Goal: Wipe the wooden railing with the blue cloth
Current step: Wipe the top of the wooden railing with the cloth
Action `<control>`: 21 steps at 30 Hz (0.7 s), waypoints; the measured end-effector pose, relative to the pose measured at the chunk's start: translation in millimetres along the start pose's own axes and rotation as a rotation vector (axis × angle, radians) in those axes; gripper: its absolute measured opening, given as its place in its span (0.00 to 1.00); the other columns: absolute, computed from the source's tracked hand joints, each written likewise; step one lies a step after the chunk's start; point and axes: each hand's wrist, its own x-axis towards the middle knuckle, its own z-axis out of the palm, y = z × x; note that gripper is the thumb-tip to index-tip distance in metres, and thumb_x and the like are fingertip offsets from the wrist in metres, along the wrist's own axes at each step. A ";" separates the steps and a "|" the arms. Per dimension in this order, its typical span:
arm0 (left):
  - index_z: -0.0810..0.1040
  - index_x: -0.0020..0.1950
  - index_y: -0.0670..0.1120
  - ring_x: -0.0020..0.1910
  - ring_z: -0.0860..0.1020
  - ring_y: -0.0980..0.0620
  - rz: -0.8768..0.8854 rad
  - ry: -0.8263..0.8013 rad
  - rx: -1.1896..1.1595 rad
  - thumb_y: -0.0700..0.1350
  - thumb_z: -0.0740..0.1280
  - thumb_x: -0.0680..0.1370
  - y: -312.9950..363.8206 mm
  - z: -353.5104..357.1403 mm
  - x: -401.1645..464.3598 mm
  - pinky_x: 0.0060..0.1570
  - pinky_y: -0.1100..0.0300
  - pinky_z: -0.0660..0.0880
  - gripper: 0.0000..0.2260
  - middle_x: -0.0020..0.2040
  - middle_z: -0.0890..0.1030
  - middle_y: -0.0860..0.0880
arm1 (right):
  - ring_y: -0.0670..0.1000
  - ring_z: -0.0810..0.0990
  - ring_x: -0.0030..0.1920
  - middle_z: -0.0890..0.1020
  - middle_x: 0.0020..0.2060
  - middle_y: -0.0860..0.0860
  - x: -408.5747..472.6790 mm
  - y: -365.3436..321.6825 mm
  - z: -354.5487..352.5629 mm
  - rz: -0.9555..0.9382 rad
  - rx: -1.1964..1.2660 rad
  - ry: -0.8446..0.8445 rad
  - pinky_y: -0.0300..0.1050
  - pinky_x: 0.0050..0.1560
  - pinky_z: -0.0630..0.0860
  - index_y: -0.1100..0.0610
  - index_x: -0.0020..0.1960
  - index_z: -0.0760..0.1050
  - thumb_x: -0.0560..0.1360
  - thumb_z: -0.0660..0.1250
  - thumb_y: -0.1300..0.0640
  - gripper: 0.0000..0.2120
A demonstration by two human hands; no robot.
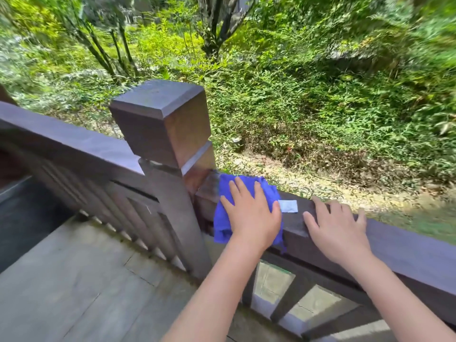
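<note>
Blue cloth lies draped over the wooden railing beside the corner post, pinned under the flat, spread left hand. Right hand rests open on bare rail, holding nothing. Loose overhang could snag or slip off outward; the post blocks leftward strokes, and a white tag sits between the hands.

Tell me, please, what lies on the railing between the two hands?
In the head view, the cloth's white tag lies there on the bare railing.
</note>
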 end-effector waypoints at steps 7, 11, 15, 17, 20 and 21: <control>0.46 0.75 0.46 0.76 0.41 0.50 0.278 -0.093 -0.095 0.49 0.58 0.72 -67.0 -24.9 -4.0 0.73 0.45 0.42 0.34 0.77 0.40 0.45 | 0.50 0.48 0.76 0.51 0.76 0.50 7.1 -37.6 -19.2 -0.614 0.174 0.068 0.57 0.74 0.46 0.47 0.74 0.49 0.75 0.59 0.45 0.31; 0.49 0.74 0.42 0.75 0.50 0.46 0.387 -0.162 0.064 0.50 0.64 0.75 -81.7 -36.2 10.0 0.73 0.54 0.51 0.35 0.77 0.49 0.41 | 0.49 0.51 0.75 0.52 0.76 0.52 18.1 -70.4 -15.5 -0.722 -0.008 -0.104 0.52 0.74 0.50 0.53 0.74 0.52 0.74 0.62 0.44 0.34; 0.53 0.74 0.46 0.75 0.54 0.48 0.388 -0.118 0.053 0.51 0.66 0.74 -84.2 -33.7 6.0 0.72 0.54 0.57 0.34 0.77 0.54 0.44 | 0.49 0.56 0.74 0.56 0.76 0.52 17.5 -68.6 -13.5 -0.692 0.105 -0.101 0.49 0.72 0.58 0.53 0.72 0.58 0.73 0.64 0.45 0.32; 0.55 0.74 0.47 0.74 0.57 0.48 0.388 -0.086 0.057 0.51 0.67 0.74 -83.0 -31.8 0.1 0.71 0.53 0.60 0.33 0.76 0.57 0.45 | 0.49 0.59 0.73 0.60 0.75 0.51 13.5 -65.0 -13.5 -0.686 0.137 -0.075 0.48 0.71 0.60 0.52 0.71 0.61 0.73 0.63 0.44 0.30; 0.58 0.73 0.48 0.73 0.59 0.48 0.406 -0.039 0.069 0.51 0.68 0.73 -81.8 -28.7 -10.6 0.68 0.54 0.62 0.32 0.75 0.60 0.46 | 0.49 0.63 0.71 0.65 0.73 0.48 5.6 -60.7 -13.6 -0.660 0.138 -0.027 0.48 0.66 0.67 0.50 0.69 0.65 0.74 0.63 0.47 0.25; 0.59 0.73 0.48 0.73 0.60 0.48 0.411 -0.026 0.071 0.51 0.68 0.73 -82.0 -27.5 -14.5 0.68 0.55 0.62 0.32 0.75 0.61 0.47 | 0.49 0.65 0.70 0.66 0.72 0.47 2.3 -59.3 -12.6 -0.653 0.130 -0.006 0.49 0.64 0.69 0.49 0.69 0.66 0.74 0.63 0.48 0.24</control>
